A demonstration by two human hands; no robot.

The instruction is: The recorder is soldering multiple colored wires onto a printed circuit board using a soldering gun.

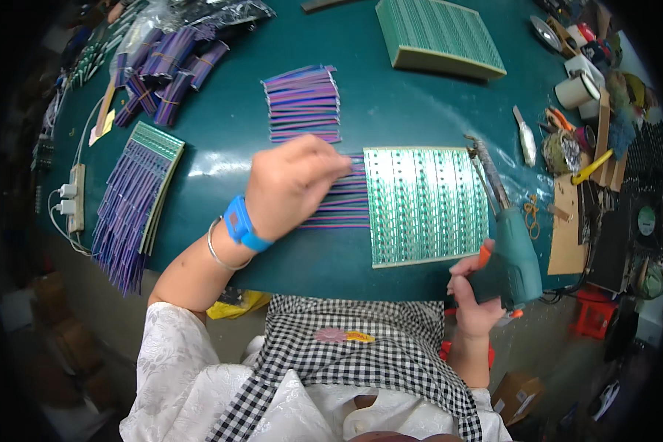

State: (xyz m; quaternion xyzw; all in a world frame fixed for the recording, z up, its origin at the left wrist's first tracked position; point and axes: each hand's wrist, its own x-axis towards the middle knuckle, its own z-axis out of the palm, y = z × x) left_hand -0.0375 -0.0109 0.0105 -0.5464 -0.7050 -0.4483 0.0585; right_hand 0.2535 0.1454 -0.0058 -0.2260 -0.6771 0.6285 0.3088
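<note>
A green circuit board panel (429, 210) with rows of small parts lies flat on the table before me. Purple and blue wires (346, 214) run side by side from its left edge. There my left hand (295, 180) is closed in a pinch on a wire, its tip close to the panel's upper left corner. My right hand (475, 302) grips a teal soldering gun (519, 258) with an orange trigger; its metal tip points up over the panel's upper right corner. Just beyond my left hand lies a pile of loose wires (302, 107).
Wired panels (144, 191) are stacked at the left, beside a power strip (78, 199). Bundled wires (173, 62) lie at the far left. A thick stack of green panels (446, 37) sits at the back. Tools, a mug (577, 92) and cardboard (565, 236) crowd the right side.
</note>
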